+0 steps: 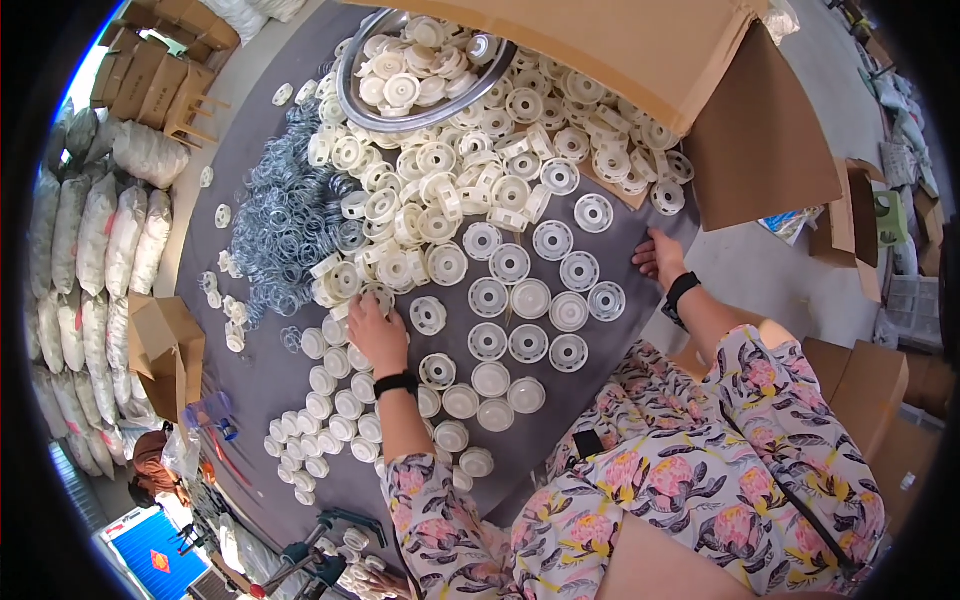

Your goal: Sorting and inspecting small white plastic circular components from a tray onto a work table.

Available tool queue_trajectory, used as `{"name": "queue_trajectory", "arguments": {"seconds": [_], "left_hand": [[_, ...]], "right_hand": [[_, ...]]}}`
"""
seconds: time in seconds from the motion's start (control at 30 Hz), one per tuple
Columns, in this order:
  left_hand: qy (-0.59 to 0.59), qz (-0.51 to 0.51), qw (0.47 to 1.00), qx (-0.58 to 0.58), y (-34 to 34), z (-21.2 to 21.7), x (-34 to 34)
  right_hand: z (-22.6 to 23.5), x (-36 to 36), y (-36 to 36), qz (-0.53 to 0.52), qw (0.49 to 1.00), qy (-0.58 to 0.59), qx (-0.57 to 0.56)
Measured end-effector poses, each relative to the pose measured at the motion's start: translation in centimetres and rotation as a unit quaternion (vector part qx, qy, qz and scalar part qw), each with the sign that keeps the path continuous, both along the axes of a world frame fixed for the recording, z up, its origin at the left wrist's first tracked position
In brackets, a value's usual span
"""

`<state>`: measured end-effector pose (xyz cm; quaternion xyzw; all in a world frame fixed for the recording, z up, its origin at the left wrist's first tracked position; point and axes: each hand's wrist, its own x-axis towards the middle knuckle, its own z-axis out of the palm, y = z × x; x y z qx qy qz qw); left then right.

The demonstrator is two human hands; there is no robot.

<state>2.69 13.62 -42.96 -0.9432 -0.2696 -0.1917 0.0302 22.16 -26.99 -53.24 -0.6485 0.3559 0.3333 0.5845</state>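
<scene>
Round white plastic wheels (430,200) are being sorted; the left hand (377,330) is pinching one beside the heap, the right hand (657,255) resting spread for support.

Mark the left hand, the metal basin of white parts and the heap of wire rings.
left hand (378,335), head view, back of the hand.
metal basin (352,95), head view, left rim.
heap of wire rings (290,225), head view, middle of the pile.
</scene>
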Motion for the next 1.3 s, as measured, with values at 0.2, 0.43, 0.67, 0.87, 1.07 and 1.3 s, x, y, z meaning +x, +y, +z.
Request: {"name": "queue_trajectory", "arguments": {"seconds": [0.2, 0.43, 0.67, 0.87, 1.07, 1.3], "left_hand": [[0.150, 0.031, 0.987, 0.049, -1.3, -1.5, -0.6], [0.195, -0.032, 0.976, -0.096, -4.2, -2.5, -3.8], [0.100, -0.051, 0.974, -0.197, -7.1, -0.5, -0.8], [0.116, -0.157, 0.952, -0.236, -6.4, -2.3, -1.2], [0.132, -0.173, 0.947, -0.236, -6.5, -0.8, -1.2], [0.085, -0.222, 0.970, -0.054, -6.1, -1.6, 5.5]], "right_hand": [[-0.1, 0.0, 0.0, -0.007, 1.000, 0.008, 0.010], [-0.1, 0.0, 0.0, -0.004, 1.000, 0.004, 0.010], [0.3, 0.1, 0.1, -0.002, 1.000, 0.012, 0.001], [0.2, 0.1, 0.2, -0.006, 1.000, 0.014, 0.000], [0.2, 0.3, 0.0, -0.011, 1.000, 0.017, -0.004], [0.5, 0.2, 0.6, -0.012, 1.000, 0.012, 0.013]]}}
